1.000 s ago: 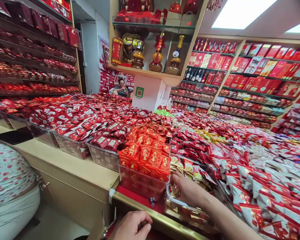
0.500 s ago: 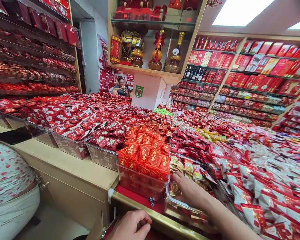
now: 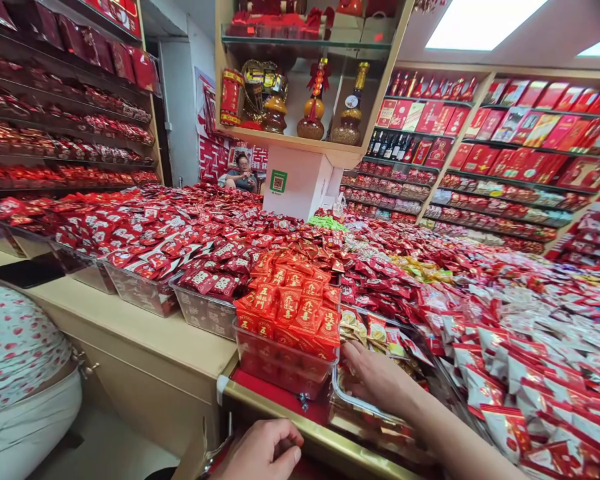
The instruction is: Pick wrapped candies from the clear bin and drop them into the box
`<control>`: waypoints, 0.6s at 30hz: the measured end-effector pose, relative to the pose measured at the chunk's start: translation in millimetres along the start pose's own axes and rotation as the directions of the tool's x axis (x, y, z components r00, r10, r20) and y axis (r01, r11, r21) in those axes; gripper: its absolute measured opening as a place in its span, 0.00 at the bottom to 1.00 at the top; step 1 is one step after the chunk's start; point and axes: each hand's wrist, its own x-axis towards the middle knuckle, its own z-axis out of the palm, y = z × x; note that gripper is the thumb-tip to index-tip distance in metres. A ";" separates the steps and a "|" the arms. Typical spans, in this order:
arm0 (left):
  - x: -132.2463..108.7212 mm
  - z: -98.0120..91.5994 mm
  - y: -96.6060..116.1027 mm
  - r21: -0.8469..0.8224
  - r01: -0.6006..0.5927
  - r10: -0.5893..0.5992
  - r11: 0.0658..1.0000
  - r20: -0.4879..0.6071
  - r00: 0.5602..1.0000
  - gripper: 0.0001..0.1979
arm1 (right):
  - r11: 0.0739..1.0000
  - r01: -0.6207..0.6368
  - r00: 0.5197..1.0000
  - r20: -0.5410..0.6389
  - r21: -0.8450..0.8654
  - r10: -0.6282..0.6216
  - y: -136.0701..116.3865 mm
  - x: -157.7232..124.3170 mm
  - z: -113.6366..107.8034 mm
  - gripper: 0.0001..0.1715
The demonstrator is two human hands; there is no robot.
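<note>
My right hand [image 3: 367, 373] reaches down into a clear plastic bin [image 3: 337, 393] of gold-wrapped candies [image 3: 353, 325], fingers stretched out over them. Its lower fingers are partly hidden inside the bin. Low in front of the counter's gold edge [image 3: 305, 417], my left hand [image 3: 265, 450] hangs loosely curled, the thumb apart from the forefinger and nothing seen in it. Just left of my right hand stands a clear bin [image 3: 285, 367] heaped with red candy packets [image 3: 290, 300] bearing gold lettering.
More bins [image 3: 205, 310] of dark red packets line the counter [image 3: 155, 347]. White-and-red packets [image 3: 510, 373] pile up at right. A black flat object [image 3: 26, 270] lies at left, beside a person in a patterned top [image 3: 17, 347]. Another person [image 3: 241, 175] sits at the back.
My right hand has shifted very slightly within the bin of gold-wrapped candies. My left hand has stayed in place.
</note>
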 end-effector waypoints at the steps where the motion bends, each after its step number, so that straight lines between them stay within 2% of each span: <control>1: -0.5 0.2 0.3 0.005 0.001 -0.002 1.000 0.000 1.000 0.10 | 1.000 0.002 1.000 0.003 -0.009 -0.002 1.0 -0.6 0.1 0.16; 4: -2.6 -0.3 2.8 0.022 0.002 -0.002 1.000 -0.017 1.000 0.10 | 1.000 0.014 1.000 0.025 -0.005 -0.013 3.4 -1.6 0.7 0.13; 10: -3.1 -1.3 5.7 0.023 0.013 -0.012 1.000 -0.015 1.000 0.11 | 0.998 0.057 0.995 0.081 0.038 -0.060 2.1 0.5 -1.6 0.16; 18: 0.5 0.7 1.4 0.014 0.002 -0.002 1.000 0.001 1.000 0.10 | 0.998 0.018 0.990 0.139 -0.064 -0.009 -3.5 3.4 -9.4 0.19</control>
